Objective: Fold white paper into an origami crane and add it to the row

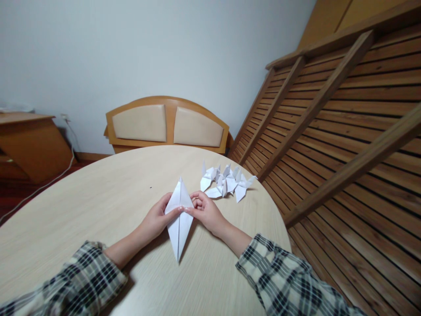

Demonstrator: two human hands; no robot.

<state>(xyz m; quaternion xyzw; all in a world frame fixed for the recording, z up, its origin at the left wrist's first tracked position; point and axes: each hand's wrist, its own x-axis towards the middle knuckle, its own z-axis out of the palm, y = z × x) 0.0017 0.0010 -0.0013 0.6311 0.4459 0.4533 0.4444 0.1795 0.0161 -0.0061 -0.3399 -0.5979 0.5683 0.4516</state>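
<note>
A sheet of white paper folded into a long diamond (177, 228) is held between my two hands, one point toward me and the other away. A crease or slit runs down its middle. My left hand (161, 215) grips its left side, thumb on top and fingers behind. On the right side, my right hand (205, 210) pinches the paper with its thumb near the centre, the other fingers curled at the edge. Both thumbs almost meet at the middle line. Several folded white paper cranes (226, 181) stand in a cluster beyond my right hand.
The round pale wooden table (98, 197) spreads under my hands. Behind it stands a headboard (169, 120) with cream panels against the wall. A slatted wooden frame (329, 123) leans along the right. At left are a wooden desk (29, 145) and a white cable (70, 160).
</note>
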